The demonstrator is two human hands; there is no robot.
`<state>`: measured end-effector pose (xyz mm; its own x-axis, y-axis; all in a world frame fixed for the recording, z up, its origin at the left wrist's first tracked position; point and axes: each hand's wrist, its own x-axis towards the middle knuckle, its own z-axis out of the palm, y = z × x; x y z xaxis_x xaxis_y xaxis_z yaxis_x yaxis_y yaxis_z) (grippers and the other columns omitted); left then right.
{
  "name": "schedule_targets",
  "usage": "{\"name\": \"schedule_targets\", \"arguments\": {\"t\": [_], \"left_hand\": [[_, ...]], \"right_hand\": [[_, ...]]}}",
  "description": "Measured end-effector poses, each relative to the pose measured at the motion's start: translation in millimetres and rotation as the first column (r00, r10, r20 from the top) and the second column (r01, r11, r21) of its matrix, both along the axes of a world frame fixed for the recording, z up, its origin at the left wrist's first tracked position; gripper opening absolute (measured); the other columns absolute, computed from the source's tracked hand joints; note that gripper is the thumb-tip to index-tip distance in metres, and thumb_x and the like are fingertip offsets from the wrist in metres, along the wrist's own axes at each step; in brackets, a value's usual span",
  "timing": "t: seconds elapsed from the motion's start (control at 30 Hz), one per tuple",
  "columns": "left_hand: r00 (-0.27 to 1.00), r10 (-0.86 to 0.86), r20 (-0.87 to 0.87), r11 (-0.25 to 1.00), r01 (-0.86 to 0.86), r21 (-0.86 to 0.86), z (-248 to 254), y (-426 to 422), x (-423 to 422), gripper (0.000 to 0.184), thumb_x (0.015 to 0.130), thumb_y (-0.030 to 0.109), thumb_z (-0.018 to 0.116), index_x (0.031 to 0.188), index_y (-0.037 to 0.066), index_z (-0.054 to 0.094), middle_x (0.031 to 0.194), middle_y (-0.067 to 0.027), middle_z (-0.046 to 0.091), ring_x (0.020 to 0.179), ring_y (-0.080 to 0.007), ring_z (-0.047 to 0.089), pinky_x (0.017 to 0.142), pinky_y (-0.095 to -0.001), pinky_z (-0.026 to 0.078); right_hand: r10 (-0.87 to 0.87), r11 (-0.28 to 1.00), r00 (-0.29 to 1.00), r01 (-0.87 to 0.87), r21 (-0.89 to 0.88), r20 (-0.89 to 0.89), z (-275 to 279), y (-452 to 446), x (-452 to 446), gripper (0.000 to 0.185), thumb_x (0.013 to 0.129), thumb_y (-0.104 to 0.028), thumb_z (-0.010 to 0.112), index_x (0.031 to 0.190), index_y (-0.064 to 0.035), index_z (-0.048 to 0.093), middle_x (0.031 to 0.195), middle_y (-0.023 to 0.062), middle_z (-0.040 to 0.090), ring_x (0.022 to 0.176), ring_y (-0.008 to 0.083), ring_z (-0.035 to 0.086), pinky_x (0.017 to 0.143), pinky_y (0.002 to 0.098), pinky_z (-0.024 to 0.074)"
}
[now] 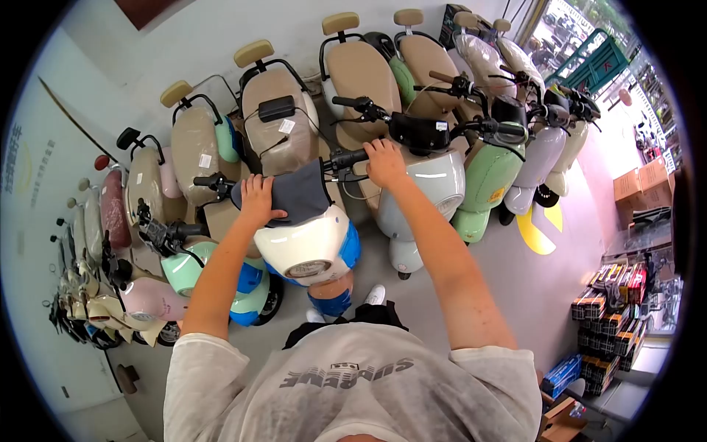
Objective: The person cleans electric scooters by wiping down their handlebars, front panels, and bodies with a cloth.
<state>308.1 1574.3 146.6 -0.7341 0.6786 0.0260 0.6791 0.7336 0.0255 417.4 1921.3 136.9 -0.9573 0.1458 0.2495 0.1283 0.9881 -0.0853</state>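
In front of me stands a white and blue electric scooter [303, 243], its headlight side facing me. A dark grey cloth cover [303, 197] lies over the middle of its handlebar. My left hand [258, 202] rests on the left part of this cover, fingers spread and thumb stretched out. At the outer end of the black handlebar grip [349, 158], my right hand [384, 163] is closed with the fingers curled over it; the part inside the hand is hidden. A brake lever sits just beside that hand. On the tan seat [276, 132] behind lies a black box [277, 109] with cables.
Close on the right is a pale grey scooter [423, 193], then a green scooter [489, 180]. A mint scooter [193, 269] and a pink scooter [149, 298] stand left. Stacked boxes [607, 317] and cardboard cartons [641, 179] are at far right.
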Motion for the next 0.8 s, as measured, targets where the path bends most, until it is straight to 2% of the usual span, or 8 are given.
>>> {"name": "schedule_targets", "arguments": {"t": [0.07, 0.13, 0.17, 0.23, 0.43, 0.5, 0.7, 0.8], "left_hand": [[0.999, 0.042, -0.002, 0.999, -0.042, -0.014, -2.5, 1.7, -0.1, 0.107, 0.056, 0.045, 0.092, 0.144, 0.012, 0.039, 0.151, -0.0211, 0.034, 0.144, -0.0447, 0.025, 0.116, -0.0606, 0.023], [0.979, 0.195, 0.054, 0.977, -0.189, -0.098, -0.1, 8.1, 8.2, 0.116, 0.060, 0.046, 0.091, 0.154, 0.021, 0.028, 0.164, -0.0210, 0.009, 0.149, -0.0490, 0.005, 0.114, -0.0675, 0.021], [0.978, 0.200, 0.054, 0.976, -0.195, -0.096, -1.1, 8.4, 10.1, 0.116, 0.060, 0.046, 0.091, 0.154, 0.021, 0.028, 0.164, -0.0210, 0.009, 0.149, -0.0490, 0.005, 0.114, -0.0675, 0.021], [0.955, 0.257, 0.149, 0.966, -0.251, -0.062, -4.3, 8.4, 9.5, 0.122, 0.062, 0.046, 0.090, 0.158, 0.031, 0.016, 0.166, -0.0178, -0.006, 0.149, -0.0505, -0.003, 0.112, -0.0711, 0.020], [0.966, 0.211, 0.151, 0.977, -0.213, -0.008, -15.5, -0.5, 10.9, 0.116, 0.071, 0.045, 0.085, 0.159, 0.031, 0.011, 0.166, -0.0171, -0.005, 0.149, -0.0510, -0.002, 0.111, -0.0723, 0.020], [0.981, 0.174, 0.081, 0.980, -0.181, 0.089, -25.3, -4.3, 14.1, 0.114, 0.073, 0.044, 0.084, 0.159, 0.029, 0.011, 0.166, -0.0177, -0.004, 0.149, -0.0514, -0.001, 0.110, -0.0725, 0.021], [0.972, 0.223, 0.074, 0.963, -0.232, 0.136, -31.1, -2.1, 25.5, 0.107, 0.078, 0.036, 0.081, 0.160, 0.028, 0.013, 0.165, -0.0181, -0.004, 0.148, -0.0535, 0.002, 0.110, -0.0710, 0.024], [0.955, 0.276, 0.112, 0.948, -0.290, 0.134, -23.4, 3.1, 31.4, 0.107, 0.078, 0.031, 0.081, 0.159, 0.027, 0.013, 0.165, -0.0192, -0.004, 0.147, -0.0549, 0.004, 0.112, -0.0685, 0.024]], "right_hand": [[0.001, 1.000, 1.000, -0.001, -0.003, 0.024, -1.8, 0.9, -0.6, 0.055, 0.083, -0.023, 0.066, 0.134, -0.0088, 0.052, 0.127, 0.0108, 0.055, 0.126, 0.0302, 0.048, 0.109, 0.0451, 0.0378], [-0.028, 1.000, 0.995, 0.029, -0.006, 0.099, -1.6, -2.5, -2.1, 0.062, 0.086, -0.025, 0.063, 0.143, -0.0087, 0.045, 0.138, 0.0122, 0.051, 0.135, 0.0320, 0.042, 0.114, 0.0464, 0.0334], [-0.023, 1.000, 0.995, 0.023, -0.004, 0.098, -2.2, -3.4, -2.1, 0.062, 0.086, -0.025, 0.063, 0.143, -0.0087, 0.045, 0.138, 0.0122, 0.051, 0.135, 0.0320, 0.042, 0.114, 0.0464, 0.0334], [-0.050, 0.998, 0.992, 0.054, -0.028, 0.118, -0.7, -4.4, -0.5, 0.066, 0.087, -0.025, 0.062, 0.148, -0.0095, 0.040, 0.146, 0.0127, 0.046, 0.141, 0.0322, 0.037, 0.116, 0.0463, 0.0306], [-0.089, 0.996, 0.964, 0.090, 0.007, 0.250, -0.5, -3.0, -8.4, 0.070, 0.089, -0.025, 0.060, 0.152, -0.0102, 0.033, 0.156, 0.0130, 0.037, 0.147, 0.0315, 0.030, 0.118, 0.0462, 0.0283], [-0.078, 0.997, 0.964, 0.075, 0.020, 0.253, 0.0, -3.3, -7.0, 0.070, 0.089, -0.025, 0.059, 0.152, -0.0098, 0.033, 0.155, 0.0129, 0.038, 0.146, 0.0317, 0.030, 0.118, 0.0462, 0.0287], [-0.050, 0.999, 0.984, 0.051, -0.001, 0.173, -8.2, 2.7, -7.5, 0.066, 0.090, -0.026, 0.058, 0.150, -0.0107, 0.037, 0.150, 0.0129, 0.043, 0.144, 0.0317, 0.034, 0.118, 0.0469, 0.0290], [0.068, 0.997, 0.997, -0.068, 0.025, 0.029, -13.5, 9.8, -7.8, 0.060, 0.086, -0.030, 0.063, 0.138, -0.0052, 0.048, 0.136, 0.0143, 0.053, 0.133, 0.0332, 0.044, 0.113, 0.0493, 0.0335]]}}
